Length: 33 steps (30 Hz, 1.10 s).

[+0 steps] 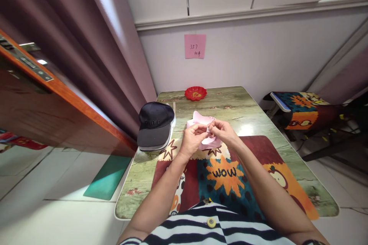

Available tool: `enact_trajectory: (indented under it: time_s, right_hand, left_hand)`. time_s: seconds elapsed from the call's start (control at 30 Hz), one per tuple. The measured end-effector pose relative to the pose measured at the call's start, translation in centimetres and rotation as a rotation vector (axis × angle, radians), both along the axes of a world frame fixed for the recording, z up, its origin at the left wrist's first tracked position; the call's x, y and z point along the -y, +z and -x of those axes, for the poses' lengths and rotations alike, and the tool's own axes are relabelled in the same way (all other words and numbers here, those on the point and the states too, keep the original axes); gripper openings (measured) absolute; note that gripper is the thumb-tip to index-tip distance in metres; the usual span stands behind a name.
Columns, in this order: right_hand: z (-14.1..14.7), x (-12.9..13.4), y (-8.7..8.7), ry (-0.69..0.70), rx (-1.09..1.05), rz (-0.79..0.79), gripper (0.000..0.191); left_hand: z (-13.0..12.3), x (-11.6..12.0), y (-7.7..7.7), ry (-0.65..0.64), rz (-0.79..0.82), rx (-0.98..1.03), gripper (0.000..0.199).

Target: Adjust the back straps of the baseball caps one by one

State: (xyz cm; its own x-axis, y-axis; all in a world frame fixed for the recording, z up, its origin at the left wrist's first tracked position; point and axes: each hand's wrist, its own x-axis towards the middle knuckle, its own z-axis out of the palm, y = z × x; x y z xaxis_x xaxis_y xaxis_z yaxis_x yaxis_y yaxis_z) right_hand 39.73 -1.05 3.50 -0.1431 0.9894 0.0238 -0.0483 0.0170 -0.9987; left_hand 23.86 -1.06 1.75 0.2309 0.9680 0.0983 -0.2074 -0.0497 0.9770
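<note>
A pale pink item that looks like a cap (200, 116) lies on the table, partly covered by my hands. My left hand (193, 138) reaches it from the left, thumb and fingers pinched together at its near side. From the right, my right hand (223, 131) pinches at the same spot, the fingertips of both hands almost meeting. Between them shows a small pale piece, seemingly part of the pink cap's strap; its exact form is hidden by the fingers. Left of my hands rests a dark cap (155, 125) with raised lettering, stacked over a lighter one.
A red scalloped dish (195, 93) stands at the back of the wood-patterned table (138, 183). Under my forearms lies a colourful mat (225, 174) marked WOW. An orange-edged door (86, 107) and a curtain are on the left. A pink note (194, 46) hangs on the wall.
</note>
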Motion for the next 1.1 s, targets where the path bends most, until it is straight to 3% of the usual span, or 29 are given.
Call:
enact_trajectory:
  time_s: [0.2, 0.37, 0.53, 0.7, 1.1]
  right_hand:
    - [0.0, -0.1, -0.1, 0.004, 0.001, -0.019, 0.025]
    - [0.9, 0.3, -0.6, -0.071, -0.085, -0.023, 0.034]
    - [1.2, 0.4, -0.8, -0.126, -0.083, -0.013, 0.031]
    - [1.1, 0.3, -0.5, -0.056, -0.036, -0.02, 0.029]
    - [1.0, 0.3, 0.1, -0.058, -0.03, 0.025, 0.019]
  left_hand:
    - [0.2, 0.0, 0.7, 0.014, -0.065, -0.08, 0.026]
    - [0.2, 0.1, 1.2, 0.03, -0.029, -0.061, 0.02]
    - [-0.2, 0.1, 1.0, 0.079, 0.032, -0.014, 0.019]
    - [-0.4, -0.1, 0.5, 0.092, 0.009, -0.047, 0.015]
    - [-0.6, -0.1, 0.3, 0.127, 0.005, -0.109, 0.011]
